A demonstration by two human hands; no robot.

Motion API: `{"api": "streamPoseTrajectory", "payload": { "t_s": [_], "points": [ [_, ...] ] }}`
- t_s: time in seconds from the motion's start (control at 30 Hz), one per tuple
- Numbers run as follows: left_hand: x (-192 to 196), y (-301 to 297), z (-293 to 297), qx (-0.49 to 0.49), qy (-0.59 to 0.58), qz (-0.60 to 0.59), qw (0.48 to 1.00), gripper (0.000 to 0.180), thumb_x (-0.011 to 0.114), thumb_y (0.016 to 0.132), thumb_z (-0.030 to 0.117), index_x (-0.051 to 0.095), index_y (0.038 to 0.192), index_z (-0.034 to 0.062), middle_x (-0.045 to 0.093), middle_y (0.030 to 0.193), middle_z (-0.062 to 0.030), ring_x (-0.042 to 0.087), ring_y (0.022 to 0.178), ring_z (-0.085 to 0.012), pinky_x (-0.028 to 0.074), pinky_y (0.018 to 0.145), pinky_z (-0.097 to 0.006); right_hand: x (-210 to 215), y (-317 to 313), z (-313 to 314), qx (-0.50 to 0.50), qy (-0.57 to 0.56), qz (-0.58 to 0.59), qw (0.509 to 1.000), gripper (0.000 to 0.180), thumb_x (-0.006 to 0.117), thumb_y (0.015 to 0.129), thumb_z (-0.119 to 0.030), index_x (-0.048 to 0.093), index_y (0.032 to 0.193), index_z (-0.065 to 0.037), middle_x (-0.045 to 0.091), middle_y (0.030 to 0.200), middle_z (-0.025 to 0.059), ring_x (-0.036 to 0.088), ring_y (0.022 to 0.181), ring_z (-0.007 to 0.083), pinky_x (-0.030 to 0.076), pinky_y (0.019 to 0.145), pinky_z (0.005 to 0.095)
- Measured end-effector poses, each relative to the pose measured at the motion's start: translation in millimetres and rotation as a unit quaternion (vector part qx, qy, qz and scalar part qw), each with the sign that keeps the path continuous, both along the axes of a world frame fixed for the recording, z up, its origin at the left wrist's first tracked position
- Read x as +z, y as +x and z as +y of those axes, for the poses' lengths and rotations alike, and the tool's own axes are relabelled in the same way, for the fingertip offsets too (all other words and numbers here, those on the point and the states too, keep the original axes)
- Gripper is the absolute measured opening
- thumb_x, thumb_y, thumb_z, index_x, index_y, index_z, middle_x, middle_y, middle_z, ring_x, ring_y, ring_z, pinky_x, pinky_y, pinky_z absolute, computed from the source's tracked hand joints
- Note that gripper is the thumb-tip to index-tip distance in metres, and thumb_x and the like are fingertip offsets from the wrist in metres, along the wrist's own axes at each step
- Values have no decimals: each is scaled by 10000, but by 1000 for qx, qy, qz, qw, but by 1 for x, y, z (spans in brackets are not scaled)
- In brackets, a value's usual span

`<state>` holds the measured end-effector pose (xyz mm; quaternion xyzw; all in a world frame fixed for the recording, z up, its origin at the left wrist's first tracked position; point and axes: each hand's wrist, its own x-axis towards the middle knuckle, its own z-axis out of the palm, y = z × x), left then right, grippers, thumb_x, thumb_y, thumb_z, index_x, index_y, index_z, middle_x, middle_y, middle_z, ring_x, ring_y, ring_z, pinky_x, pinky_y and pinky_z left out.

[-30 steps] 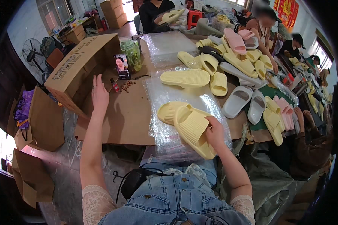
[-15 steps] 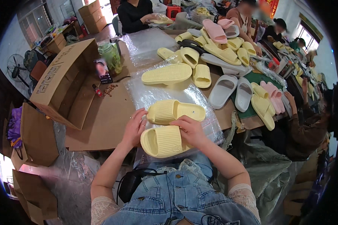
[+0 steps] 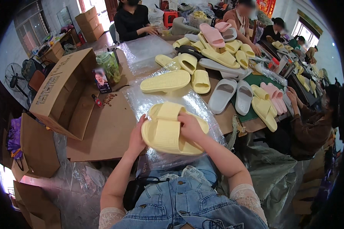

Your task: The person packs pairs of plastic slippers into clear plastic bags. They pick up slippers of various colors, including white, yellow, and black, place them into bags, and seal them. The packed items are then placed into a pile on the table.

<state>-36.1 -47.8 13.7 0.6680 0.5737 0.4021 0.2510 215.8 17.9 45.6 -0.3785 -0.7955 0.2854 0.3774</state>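
Observation:
A pair of pale yellow slide slippers is between my hands over the front of the table. The nearer slipper overlaps the farther slipper, both with ribbed straps and toes to the left. My left hand grips the pair at the toe end, its fingers partly hidden behind it. From the right, my right hand closes on the inner edges beside the straps; its fingertips are hidden. Beneath them lies a clear plastic bag. Beyond, another yellow slipper lies sole up on the plastic.
An open cardboard box stands at left, with a phone and a green-tinted jar beside it. Grey slippers and a heap of mixed slippers are at right. Several people work around the tables.
The two slippers, apart before, have been brought together so the nearer one overlaps the farther one. My left hand has moved down onto their toe end; the view has shifted slightly.

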Motion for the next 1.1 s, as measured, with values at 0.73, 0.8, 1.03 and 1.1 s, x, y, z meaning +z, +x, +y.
{"api": "streamPoseTrajectory", "payload": {
  "t_s": [0.73, 0.8, 1.03, 1.1],
  "points": [
    [-1, 8, 0, -9, 95, 194, 976, 442, 746, 841, 346, 670, 1142, 31, 578, 1369, -192, 516, 1266, -387, 426, 1066, -472, -31, 44, 34, -269, 24, -104, 957, 350, 690, 849, -309, 681, 758, 29, 669, 788, 270, 664, 767, 418, 520, 731, 496],
    [8, 9, -1, -5, 75, 232, 970, 491, 761, 823, 390, 668, 1144, 31, 559, 1383, -204, 492, 1289, -399, 416, 1077, -477, -37, 59, 25, -281, -11, 69, 957, 283, 684, 863, -240, 681, 817, 39, 678, 824, 238, 667, 792, 373, 519, 736, 460],
    [32, 58, 14, -62, 99, 259, 959, 740, 806, 764, 476, 569, 1307, 32, 489, 1436, -238, 419, 1367, -424, 375, 1134, -479, -26, 131, -44, -231, -105, 358, 899, 265, 536, 981, -52, 671, 1187, 47, 720, 1108, 72, 688, 954, 152, 531, 806, 279],
    [32, 78, 21, -71, 100, 277, 953, 727, 807, 769, 435, 549, 1327, 46, 486, 1436, -242, 468, 1327, -409, 436, 1077, -474, -20, 136, -59, -246, -76, 328, 909, 270, 548, 980, -57, 671, 1198, 42, 722, 1113, 62, 689, 953, 151, 535, 809, 282]
  ]
}}
